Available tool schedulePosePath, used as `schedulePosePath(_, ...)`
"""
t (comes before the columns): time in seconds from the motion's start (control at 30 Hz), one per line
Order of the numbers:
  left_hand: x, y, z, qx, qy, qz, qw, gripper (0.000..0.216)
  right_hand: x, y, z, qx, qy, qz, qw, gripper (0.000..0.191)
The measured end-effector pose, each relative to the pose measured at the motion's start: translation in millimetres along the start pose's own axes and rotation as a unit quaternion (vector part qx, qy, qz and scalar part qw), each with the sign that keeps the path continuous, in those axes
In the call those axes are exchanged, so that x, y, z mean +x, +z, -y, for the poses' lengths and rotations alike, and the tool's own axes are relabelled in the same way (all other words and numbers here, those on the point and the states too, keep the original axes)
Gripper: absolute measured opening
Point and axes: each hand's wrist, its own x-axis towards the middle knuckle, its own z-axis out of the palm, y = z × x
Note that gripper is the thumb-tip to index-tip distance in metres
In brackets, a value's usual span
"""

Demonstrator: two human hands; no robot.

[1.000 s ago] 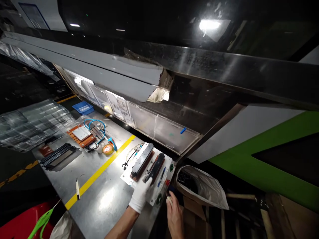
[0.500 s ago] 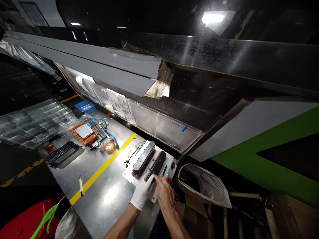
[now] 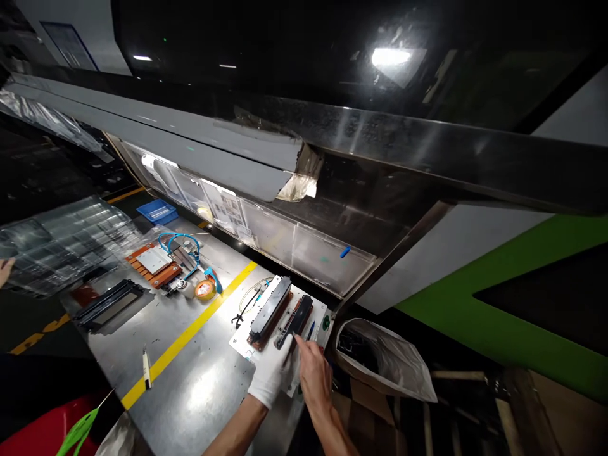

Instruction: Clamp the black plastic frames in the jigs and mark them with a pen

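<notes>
My left hand (image 3: 268,373), in a white glove, is closed at the near end of a long black plastic part (image 3: 300,315), its thumb along the part. The part rests in a narrow brown fixture on a white plate. My bare right hand (image 3: 314,372) is beside it on the right, fingers curled and index finger and thumb together at the same near end. Whatever those fingertips pinch is too small to make out. Left of the black part, a longer grey-topped black part (image 3: 272,310) lies on another brown fixture. A blue pen (image 3: 311,330) lies to the right.
The metal table (image 3: 204,373) has yellow tape (image 3: 190,335) across it. An orange fixture (image 3: 156,266) with blue tubes, a tape roll (image 3: 204,290), a black frame (image 3: 111,306) and a cutter knife (image 3: 146,367) lie leftward. A lined bag (image 3: 403,361) stands at right. Another person's hand (image 3: 6,271) shows far left.
The view has shifted slightly, so the table items sit further left and a little lower. Both my hands stay at the black part's near end. Another person's hand has come into view at left.
</notes>
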Motion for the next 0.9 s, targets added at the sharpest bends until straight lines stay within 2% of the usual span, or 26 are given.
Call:
schedulePosePath(0.1, 4, -7, -1, 0.012, 0.009, 0.009, 1.0, 0.057, -28, 27, -46, 0.159, 0.1, -0.096, 0.978, 0.049)
schedulePosePath(0.17, 0, -16, -6, 0.011, 0.022, -0.013, 1.0, 0.054, -64, 48, -80, 0.195, 0.176, -0.128, 0.956, 0.055)
schedulePosePath(0.27, -33, -28, -12, -0.024, -0.009, -0.041, 0.999, 0.027, -129, 77, -113, 0.216, 0.196, -0.069, 0.954, 0.049)
schedulePosePath(0.33, -77, -27, -8, -0.039, -0.072, -0.047, 0.996, 0.018, -164, 98, -115, 0.231, 0.198, -0.024, 0.952, 0.037)
schedulePosePath(0.4, -130, -18, 5, -0.006, -0.122, -0.073, 0.99, 0.02, -181, 122, -106, 0.247, 0.197, 0.016, 0.949, 0.032)
schedulePosePath(0.47, -181, -8, 23, 0.02, -0.227, -0.045, 0.973, 0.036, -178, 148, -93, 0.263, 0.194, 0.053, 0.944, 0.033)
schedulePosePath(0.53, -220, 0, 39, 0.074, -0.337, 0.028, 0.938, 0.052, -163, 171, -84, 0.274, 0.192, 0.079, 0.939, 0.035)
schedulePosePath(0.63, -245, 6, 50, 0.084, -0.44, 0.151, 0.881, 0.074, -141, 184, -85, 0.27, 0.205, 0.08, 0.937, 0.035)
schedulePosePath(0.7, -244, 10, 51, 0.043, -0.468, 0.209, 0.858, 0.082, -131, 174, -93, 0.248, 0.231, 0.052, 0.939, 0.034)
schedulePosePath(0.77, -238, 15, 51, -0.01, -0.486, 0.253, 0.837, 0.086, -119, 152, -102, 0.219, 0.26, 0.01, 0.94, 0.046)
schedulePosePath(0.83, -231, 20, 52, -0.054, -0.492, 0.271, 0.826, 0.084, -100, 126, -105, 0.2, 0.274, -0.027, 0.94, 0.058)
schedulePosePath(0.9, -224, 23, 56, -0.096, -0.483, 0.266, 0.829, 0.077, -70, 106, -97, 0.194, 0.265, -0.044, 0.943, 0.061)
